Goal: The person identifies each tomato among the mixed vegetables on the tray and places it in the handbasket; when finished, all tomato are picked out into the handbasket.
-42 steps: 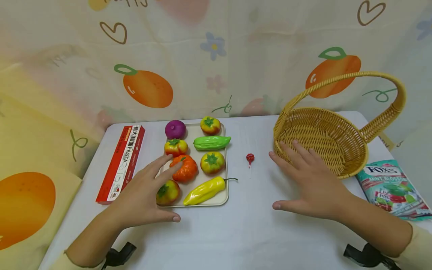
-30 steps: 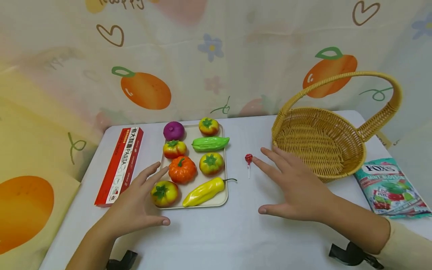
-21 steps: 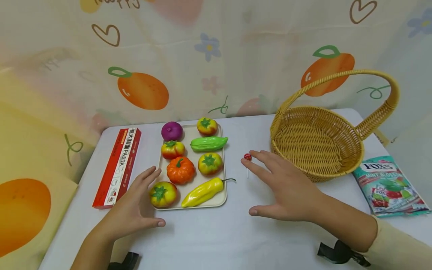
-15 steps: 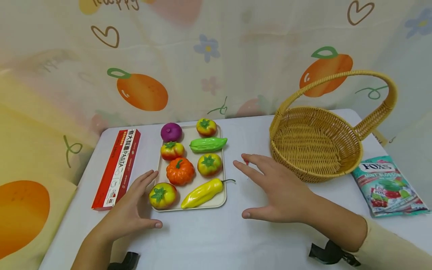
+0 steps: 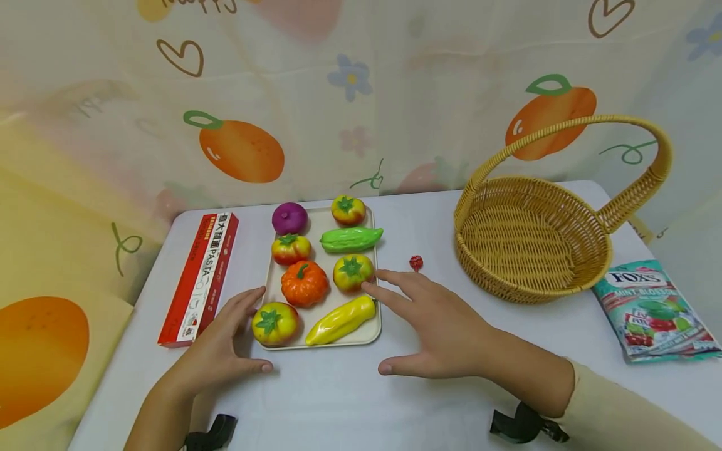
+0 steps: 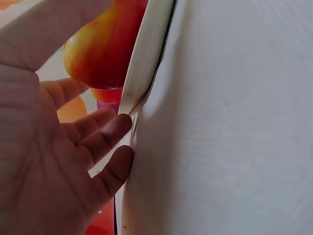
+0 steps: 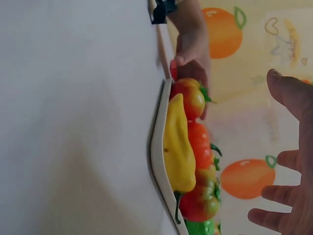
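Note:
My left hand (image 5: 217,351) is beside the left front corner of a cream tray (image 5: 369,332), fingers and thumb spread around a red-yellow toy persimmon (image 5: 277,324). In the left wrist view its fingertips overlap the tray edge; contact is unclear. My right hand (image 5: 437,329) hovers at the tray's right side with straight fingers, holding nothing. Its fingertips overlap the stem end of a yellow pepper (image 5: 341,321). The tray also bears an orange pumpkin (image 5: 304,284), a green ridged vegetable (image 5: 351,239), a purple onion (image 5: 289,218) and more persimmons. A red lollipop (image 5: 415,262) lies behind my right hand, its stick hidden.
A wicker basket (image 5: 533,291) with a tall arched handle stands at the back right. Beside it lies a teal FOX'S candy bag (image 5: 654,313). A red and white pasta box (image 5: 198,280) lies left of the tray. Patterned cloth hangs behind the table.
My right hand has moved left from the basket's front, past the lollipop, to the tray's right side. My left hand has drawn back slightly from over the tray to its left front corner.

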`<state>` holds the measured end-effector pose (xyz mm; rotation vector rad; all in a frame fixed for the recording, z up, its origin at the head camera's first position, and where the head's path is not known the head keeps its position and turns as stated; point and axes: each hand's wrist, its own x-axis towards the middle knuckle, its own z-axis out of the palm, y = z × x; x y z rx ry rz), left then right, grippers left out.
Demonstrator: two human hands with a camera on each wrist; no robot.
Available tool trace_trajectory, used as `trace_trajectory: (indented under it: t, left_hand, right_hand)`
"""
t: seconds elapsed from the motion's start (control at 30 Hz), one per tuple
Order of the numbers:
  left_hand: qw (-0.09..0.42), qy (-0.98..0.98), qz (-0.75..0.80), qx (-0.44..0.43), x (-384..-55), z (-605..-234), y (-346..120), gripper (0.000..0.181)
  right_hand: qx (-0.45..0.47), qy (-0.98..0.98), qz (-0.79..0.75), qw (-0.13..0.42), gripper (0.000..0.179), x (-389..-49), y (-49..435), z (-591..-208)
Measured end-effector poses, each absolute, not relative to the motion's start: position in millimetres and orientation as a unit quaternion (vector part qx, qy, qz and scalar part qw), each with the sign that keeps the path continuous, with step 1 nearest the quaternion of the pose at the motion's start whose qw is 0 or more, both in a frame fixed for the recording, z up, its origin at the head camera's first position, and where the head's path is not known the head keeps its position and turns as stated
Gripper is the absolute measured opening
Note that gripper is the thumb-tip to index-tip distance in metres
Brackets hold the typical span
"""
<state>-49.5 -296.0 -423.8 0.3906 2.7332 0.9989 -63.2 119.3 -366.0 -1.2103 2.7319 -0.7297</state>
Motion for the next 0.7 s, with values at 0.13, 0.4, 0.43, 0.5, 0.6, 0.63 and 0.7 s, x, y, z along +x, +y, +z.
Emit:
trace_trajectory:
  t: [0.13,0.4,0.43,0.5,0.6,0.63,0.7]
  left_hand:
    - [0.108,0.926,0.337,0.130,-51.7,-427.8,-298.7,0.123]
    - [0.108,0.926,0.342,0.114,-57.6,-437.9,-300.5,0.115]
    - [0.110,0.926,0.343,0.111,-58.0,-438.5,-300.7,0.114]
    - [0.113,0.926,0.345,0.104,-58.7,-439.4,-301.0,0.112]
    - [0.119,0.926,0.345,0.097,-59.3,-439.1,-301.3,0.110]
    - [0.121,0.926,0.345,0.095,-59.3,-438.9,-301.4,0.109]
    - [0.123,0.925,0.346,0.091,-59.4,-438.5,-301.6,0.109]
  right_hand:
    - [-0.403,0.880,-0.246,0.047,0.101,-65.8,109.8,-366.0]
    - [-0.414,0.868,-0.264,0.069,0.099,-71.0,92.1,-368.7]
    - [-0.415,0.867,-0.266,0.072,0.099,-71.5,89.9,-369.5]
    - [-0.414,0.867,-0.267,0.079,0.098,-71.9,85.4,-370.8]
    - [-0.415,0.862,-0.277,0.087,0.098,-72.0,78.5,-371.7]
    - [-0.415,0.861,-0.280,0.089,0.097,-72.1,76.1,-371.9]
    - [-0.418,0.858,-0.284,0.093,0.097,-72.4,71.4,-373.0]
